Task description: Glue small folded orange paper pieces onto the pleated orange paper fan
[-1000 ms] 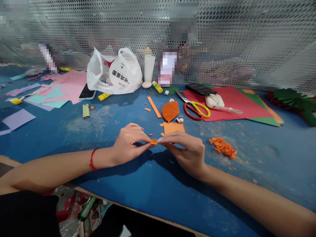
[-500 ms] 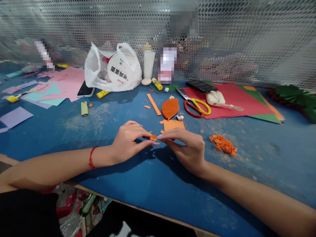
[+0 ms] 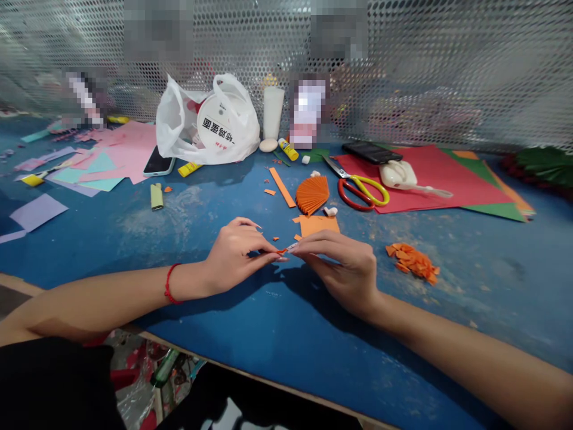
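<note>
A small folded piece of orange paper (image 3: 282, 251) is pinched between the thumb and fingers of my left hand (image 3: 235, 254), just above the blue table. My right hand (image 3: 342, 266) is closed on the paper's right end, its fingertips almost meeting those of the left. Just behind the fingers lies a flat orange paper sheet (image 3: 320, 224) with small scraps beside it. An orange pleated paper fan (image 3: 312, 195) is farther back, and a narrow orange strip (image 3: 282, 187) lies to its left. Right of my right hand is a pile of small folded orange pieces (image 3: 412, 261).
Scissors (image 3: 362, 191) with red and yellow handles lie beside red paper (image 3: 447, 179), a black phone (image 3: 371, 151) and a white case (image 3: 398, 173). A plastic bag (image 3: 179, 134), glue sticks and a lighter (image 3: 156, 196) are at the left. Perforated metal (image 3: 416, 60) rises behind.
The small orange paper, a rounded open shape before, now looks thin and flattened between my fingertips. Both hands stay nearly in place; the view has shifted slightly.
</note>
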A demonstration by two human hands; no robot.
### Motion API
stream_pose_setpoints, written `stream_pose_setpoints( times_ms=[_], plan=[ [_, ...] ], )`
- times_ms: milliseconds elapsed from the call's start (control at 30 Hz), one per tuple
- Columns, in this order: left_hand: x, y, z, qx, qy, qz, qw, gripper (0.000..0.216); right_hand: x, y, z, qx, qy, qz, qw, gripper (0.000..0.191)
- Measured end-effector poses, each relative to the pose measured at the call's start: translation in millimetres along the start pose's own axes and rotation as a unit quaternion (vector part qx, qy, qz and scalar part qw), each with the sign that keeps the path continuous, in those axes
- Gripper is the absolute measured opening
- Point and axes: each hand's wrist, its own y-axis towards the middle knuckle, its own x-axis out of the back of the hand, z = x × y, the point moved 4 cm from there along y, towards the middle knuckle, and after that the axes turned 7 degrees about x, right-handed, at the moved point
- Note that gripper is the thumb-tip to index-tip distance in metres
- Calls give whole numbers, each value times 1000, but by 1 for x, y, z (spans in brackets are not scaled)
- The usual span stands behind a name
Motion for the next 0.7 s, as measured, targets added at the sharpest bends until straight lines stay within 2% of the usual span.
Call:
stream_pose_setpoints(
  times_ms=[700],
  plan=[
    [-2,0,1,1,9,26,1000,21,-4,-1,-4,7,-11,30,999,24]
  ],
)
